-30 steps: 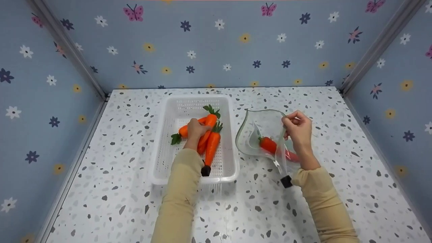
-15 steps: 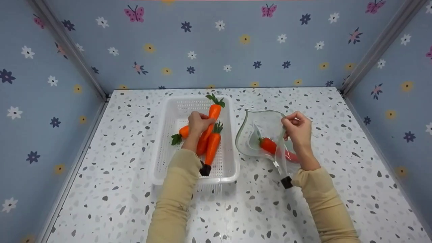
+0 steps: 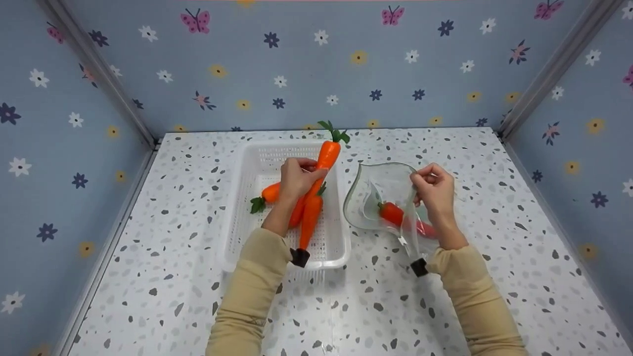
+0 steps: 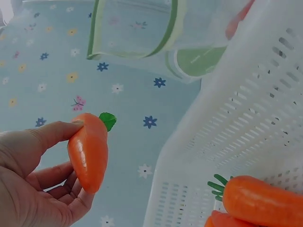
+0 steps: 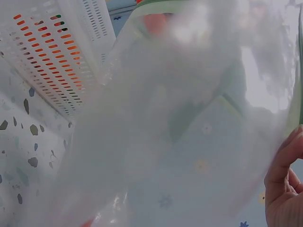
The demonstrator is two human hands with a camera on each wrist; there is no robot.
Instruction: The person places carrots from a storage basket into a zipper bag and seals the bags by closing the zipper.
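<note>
A speckled terrazzo table (image 3: 346, 306) fills the booth, closed in by blue walls (image 3: 306, 64) printed with flowers and butterflies. On the table's left half sits a white slotted basket (image 3: 247, 217), its long side running away from the person. Just to its right, close by but apart from it as far as I can see, a clear plastic bag (image 3: 381, 193) with a green rim is held open, its mouth facing the basket.

Two carrots (image 3: 309, 220) lie in the basket, one pointing down its length, the other slanting off to the left with its green leaves (image 3: 256, 203) toward the basket's middle. A third, the lifted carrot (image 3: 326, 155), is raised above the basket's far right corner, tilted with its leafy top up and away. One more orange piece (image 3: 393, 212) rests inside the bag; through the plastic it looks like a carrot, though the right wrist view is too fogged to be sure.

The left hand (image 3: 295, 179) grips the lifted carrot around its lower half, thumb and fingers wrapped on it. The right hand (image 3: 435, 190) pinches the bag's upper edge, fingers curled on the plastic. The hands are well apart.
</note>
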